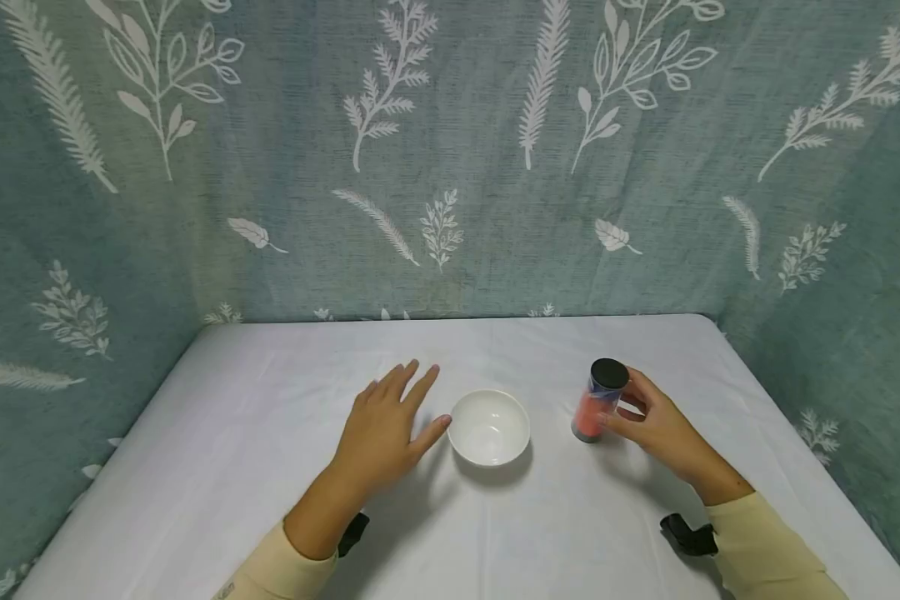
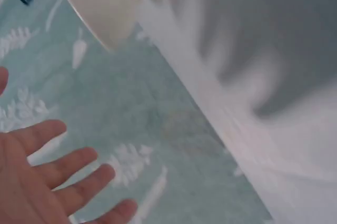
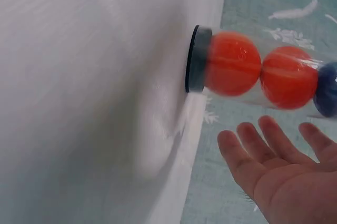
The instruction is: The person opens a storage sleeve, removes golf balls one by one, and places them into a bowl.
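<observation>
A clear tube point(image 1: 598, 404) with a black lid stands on the table at the right. In the right wrist view, orange-red balls point(image 3: 231, 65) and a dark blue ball point(image 3: 327, 89) show inside the tube. My right hand point(image 1: 663, 429) is beside it with fingers extended around its right side; a gap shows between fingertips and tube in the wrist view. A white bowl point(image 1: 489, 429) sits upright left of the tube, nothing visible in it. Just left of the bowl hovers my left hand point(image 1: 382, 437), fingers spread, thumb pointing toward the rim, holding nothing.
A white cloth covers the table point(image 1: 270, 400). Green-blue curtains point(image 1: 480, 167) with white leaf patterns hang behind the table and along both sides. A black strap piece point(image 1: 690, 535) sticks out at the right wrist.
</observation>
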Motion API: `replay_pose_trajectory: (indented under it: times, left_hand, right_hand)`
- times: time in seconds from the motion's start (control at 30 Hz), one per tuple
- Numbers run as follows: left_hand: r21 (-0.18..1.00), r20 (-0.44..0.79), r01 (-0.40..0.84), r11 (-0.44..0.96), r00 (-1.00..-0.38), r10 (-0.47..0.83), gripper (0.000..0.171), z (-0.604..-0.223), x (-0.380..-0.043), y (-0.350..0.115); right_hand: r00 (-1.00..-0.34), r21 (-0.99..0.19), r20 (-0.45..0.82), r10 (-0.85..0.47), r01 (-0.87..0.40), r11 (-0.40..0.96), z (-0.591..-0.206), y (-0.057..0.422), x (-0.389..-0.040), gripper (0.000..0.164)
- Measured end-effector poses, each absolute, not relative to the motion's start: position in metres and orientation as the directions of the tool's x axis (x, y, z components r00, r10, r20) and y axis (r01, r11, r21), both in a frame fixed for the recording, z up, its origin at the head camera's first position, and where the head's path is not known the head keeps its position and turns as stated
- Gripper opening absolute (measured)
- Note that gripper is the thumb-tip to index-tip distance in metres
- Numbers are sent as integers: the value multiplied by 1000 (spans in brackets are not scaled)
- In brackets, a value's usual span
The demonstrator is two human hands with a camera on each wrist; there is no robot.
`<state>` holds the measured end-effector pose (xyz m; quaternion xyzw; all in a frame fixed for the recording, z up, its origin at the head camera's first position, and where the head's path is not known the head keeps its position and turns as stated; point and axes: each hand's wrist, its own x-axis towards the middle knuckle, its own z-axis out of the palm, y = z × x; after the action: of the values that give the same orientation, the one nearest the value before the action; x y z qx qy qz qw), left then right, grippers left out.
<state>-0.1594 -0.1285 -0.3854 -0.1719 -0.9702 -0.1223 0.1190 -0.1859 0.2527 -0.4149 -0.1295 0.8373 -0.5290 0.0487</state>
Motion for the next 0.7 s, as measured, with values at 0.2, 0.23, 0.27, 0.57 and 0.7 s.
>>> replay_pose_trajectory:
  times: [0.2,0.23,0.27,0.57,0.7]
  left_hand:
    - [221,385,460,860,-851,357,55,-389,-156,-108]
    - [224,399,470,854,-844,360,53,-390,-156,-107]
    - [227,410,476,850,-838,360,50,-391,-155,-105]
    - [218,483,517,828,-794,369,37,-395,-151,-102]
    - [205,530,547,811,-759,379,33,-394,-152,-102]
  right_hand:
    - [-969,-910,64,-239,-155,385,-419,250,-189,67]
    - [-971,-908,67,-231,-155,389,-420,249,-188,66]
    - [-972,-907,73,-222,-157,392,-421,249,-188,63]
    - [-977,-899,86,-194,-160,408,-424,241,-183,53]
    - [-984,-881,69,-166,-138,452,-420,239,-182,53]
